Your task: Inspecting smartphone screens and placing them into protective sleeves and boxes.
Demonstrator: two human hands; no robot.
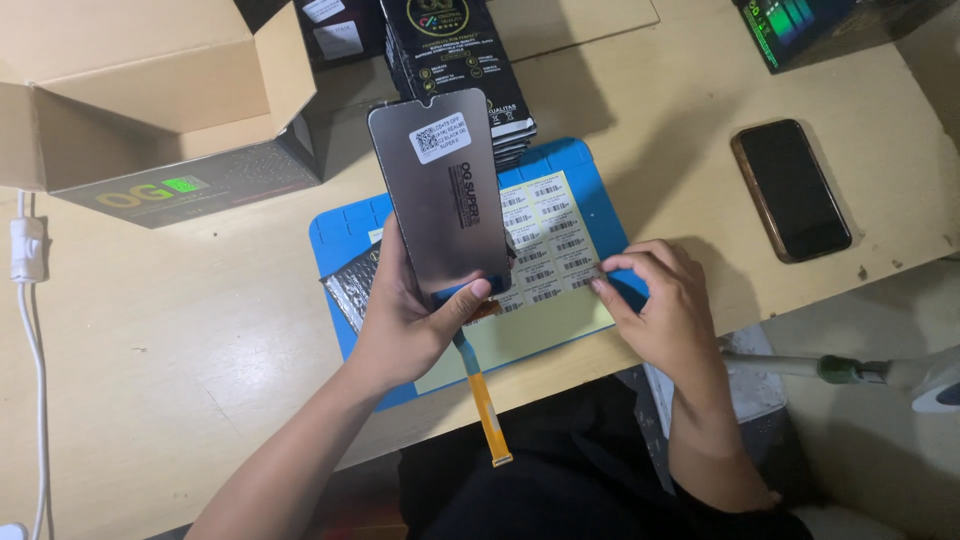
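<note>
Labelling stood partway: the left hand (415, 310) gripped the phone screen panel (440, 195) upright above the blue mat (590, 195), one sticker already on its back. The right hand (650, 300) pinched a sticker at the label sheet (550, 240) edge (not yet peeled free).

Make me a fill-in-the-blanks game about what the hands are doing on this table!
1. The left hand holds up a grey phone screen panel with an ____ ribbon cable hanging below it.
2. The right hand pinches the edge of the sticker sheet, which lies on a ____ mat.
3. The dark phone lies on the ____ side of the table.

Missing words: orange; blue; right
</note>
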